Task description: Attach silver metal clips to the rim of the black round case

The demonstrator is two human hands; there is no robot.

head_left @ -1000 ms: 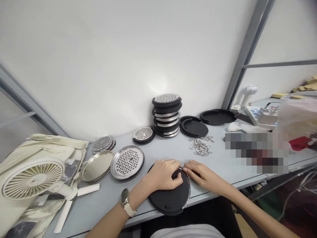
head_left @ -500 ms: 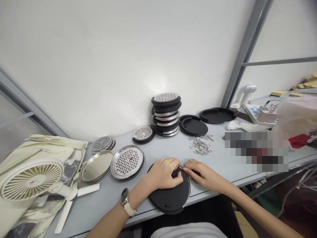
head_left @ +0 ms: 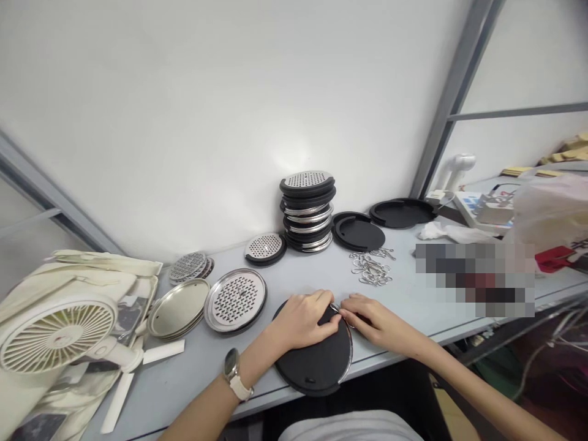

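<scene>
On the table (head_left: 298,278), left grip (head_left: 298,321) around black disc (head_left: 316,361), right grip (head_left: 370,317) around clip (head_left: 335,308); fan logo (head_left: 61,338) illegible

The black disc (head_left: 316,364) is matt and smooth like plastic, with shiny metal along one side; the clip (head_left: 335,308) beside it, half hidden from here, seems polished metal; the round plates (head_left: 179,309) carry a soft metallic sheen; the grater (head_left: 236,300) gleams, rough with holes; the fan (head_left: 62,338) is smooth plastic.
</scene>
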